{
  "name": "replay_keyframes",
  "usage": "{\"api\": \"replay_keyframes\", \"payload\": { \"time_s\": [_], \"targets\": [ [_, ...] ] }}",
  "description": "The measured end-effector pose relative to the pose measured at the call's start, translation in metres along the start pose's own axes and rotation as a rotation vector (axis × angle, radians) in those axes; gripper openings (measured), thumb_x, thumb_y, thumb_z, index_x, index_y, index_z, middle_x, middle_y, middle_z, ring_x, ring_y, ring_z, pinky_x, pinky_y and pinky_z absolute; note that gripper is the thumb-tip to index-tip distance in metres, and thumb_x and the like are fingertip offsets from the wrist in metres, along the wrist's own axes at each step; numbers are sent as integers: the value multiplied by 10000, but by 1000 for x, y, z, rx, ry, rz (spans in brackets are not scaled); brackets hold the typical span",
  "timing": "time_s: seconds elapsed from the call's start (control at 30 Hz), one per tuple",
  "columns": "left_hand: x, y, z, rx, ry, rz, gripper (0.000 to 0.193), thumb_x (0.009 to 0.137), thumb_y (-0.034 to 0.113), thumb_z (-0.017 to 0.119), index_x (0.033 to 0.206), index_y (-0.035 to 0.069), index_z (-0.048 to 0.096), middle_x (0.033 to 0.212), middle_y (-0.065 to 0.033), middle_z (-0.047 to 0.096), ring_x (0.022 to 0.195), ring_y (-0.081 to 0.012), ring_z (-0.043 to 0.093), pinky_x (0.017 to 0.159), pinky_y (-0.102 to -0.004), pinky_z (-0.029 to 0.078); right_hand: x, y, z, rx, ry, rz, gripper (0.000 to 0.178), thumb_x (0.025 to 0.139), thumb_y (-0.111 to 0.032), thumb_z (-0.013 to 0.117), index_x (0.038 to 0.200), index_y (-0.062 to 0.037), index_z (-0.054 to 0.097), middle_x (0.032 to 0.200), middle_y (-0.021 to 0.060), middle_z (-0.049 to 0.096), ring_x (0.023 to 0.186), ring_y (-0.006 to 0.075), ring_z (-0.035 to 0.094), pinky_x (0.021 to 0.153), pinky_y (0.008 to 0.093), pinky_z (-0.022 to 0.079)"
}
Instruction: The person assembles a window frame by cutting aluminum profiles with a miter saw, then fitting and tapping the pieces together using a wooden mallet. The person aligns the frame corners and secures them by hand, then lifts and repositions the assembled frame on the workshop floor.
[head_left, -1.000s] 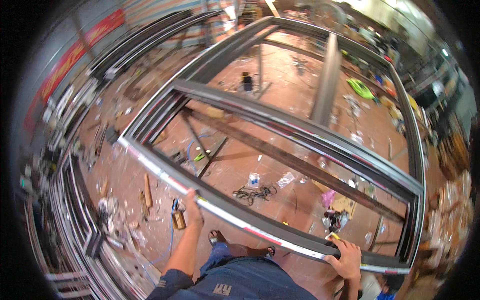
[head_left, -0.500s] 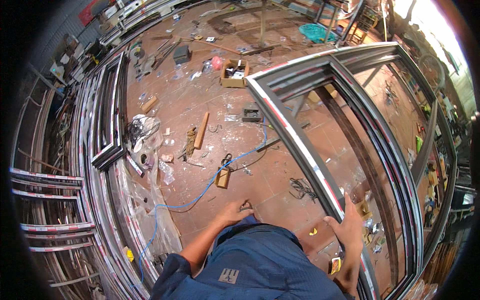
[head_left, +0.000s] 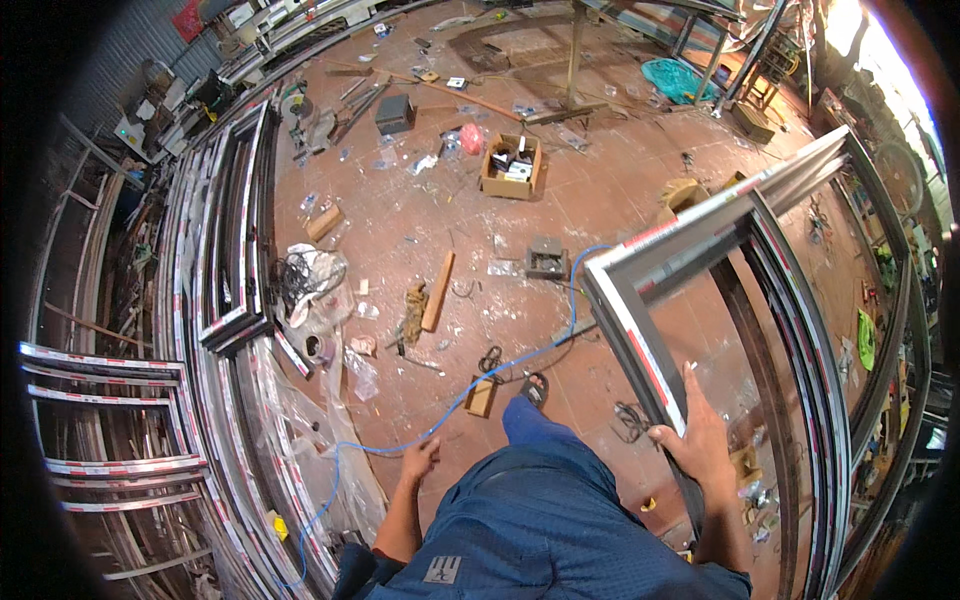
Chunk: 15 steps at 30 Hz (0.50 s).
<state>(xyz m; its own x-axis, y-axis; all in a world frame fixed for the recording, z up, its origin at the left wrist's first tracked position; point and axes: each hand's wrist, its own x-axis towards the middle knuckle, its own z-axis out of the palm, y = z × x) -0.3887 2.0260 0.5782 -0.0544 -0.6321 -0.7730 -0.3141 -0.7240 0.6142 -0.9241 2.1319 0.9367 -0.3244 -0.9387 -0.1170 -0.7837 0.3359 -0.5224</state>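
A large dark metal window frame (head_left: 637,325) with white and red protective tape stands upright at my right. My right hand (head_left: 703,440) grips its near side bar, thumb on the left face and fingers stretched along the taped edge. At my left side my left hand (head_left: 420,459) hangs above the floor, its fingers loosely bent and apart, with nothing seen in it. A blue hose (head_left: 452,408) crosses the floor just ahead of that hand. One of my shoes (head_left: 534,388) shows ahead of my body, beside a small open cardboard box (head_left: 480,397).
More taped frames (head_left: 235,230) and long profiles (head_left: 195,390) line the left side, with plastic sheeting (head_left: 340,480) beside them. On the tiled floor lie a wooden stick (head_left: 437,292), a grey block (head_left: 546,258), a cardboard box (head_left: 511,168) and black cable (head_left: 630,422).
The held frame's far end has swung right and away. My left hand has dropped back to the left. One foot has come forward into view; my right hand stays on the frame.
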Motion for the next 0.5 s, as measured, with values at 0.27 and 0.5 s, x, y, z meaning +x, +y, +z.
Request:
{"api": "replay_keyframes", "payload": {
  "time_s": [0.27, 0.5],
  "targets": [
    [11, 18, -87, 87, 155, -492, 474, 1006, 485, 746, 1203, 54, 732, 975, -142, 745, 751, -315, 707, 629, -466, 536, 131, 13, -17, 229, 313, -18, 915, 1049, -598, 614, 1630, 65, 368, 1624, 313, 446, 1535, 450, 417, 1269, 502, 318],
    [187, 177, -46, 271, -83, -161, 510, 1028, 459, 715, 1274, 12, 707, 1037, -134, 757, 780, -255, 711, 628, -389, 551, 261, 35, -81, -24, 626, 227, 812, 1036, -509, 677, 1628, -12, 429, 1682, 318, 358, 1572, 460, 358, 1281, 516, 302]
  ]
}}
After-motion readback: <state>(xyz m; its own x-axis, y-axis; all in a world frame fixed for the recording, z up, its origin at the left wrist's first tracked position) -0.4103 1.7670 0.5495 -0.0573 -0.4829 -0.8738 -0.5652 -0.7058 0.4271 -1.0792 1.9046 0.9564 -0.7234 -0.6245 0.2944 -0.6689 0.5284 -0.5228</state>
